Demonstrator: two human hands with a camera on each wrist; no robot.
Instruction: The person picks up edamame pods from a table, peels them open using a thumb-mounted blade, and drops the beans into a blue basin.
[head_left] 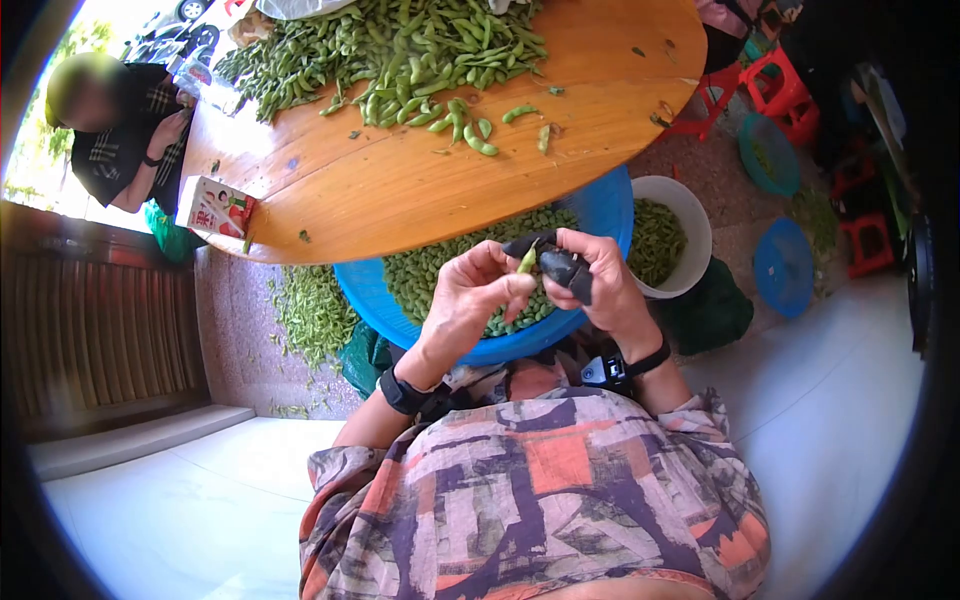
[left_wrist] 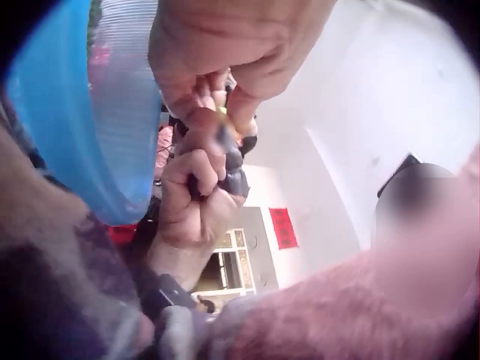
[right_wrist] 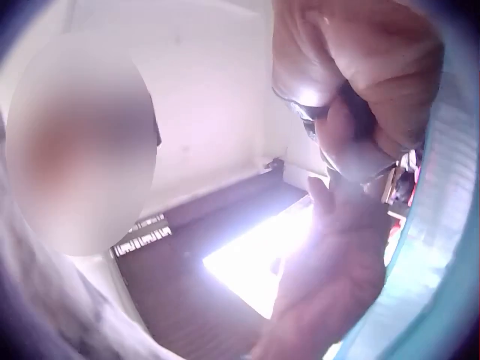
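Over the blue basin (head_left: 598, 215), a green soybean pod (head_left: 528, 260) is between my two hands. My left hand (head_left: 465, 300) pinches it with thumb and fingers from the left side. From the right, my right hand (head_left: 612, 285) closes on the same pod, its thumb and a finger wearing black coverings (head_left: 568, 270). The left wrist view has both hands (left_wrist: 199, 191) meeting at their fingertips, and the pod is mostly hidden there. In the right wrist view, curled right fingers (right_wrist: 360, 90) hide the pod. Green shelled beans (head_left: 430, 275) fill the basin.
A heap of pods (head_left: 420, 60) covers the far part of the wooden table (head_left: 400, 200), with a drink carton (head_left: 217, 208) near its left edge. Right of the basin stands a white bucket (head_left: 697, 235) of green pods. More pods (head_left: 310, 310) lie on the floor. Another person (head_left: 120, 140) sits at left.
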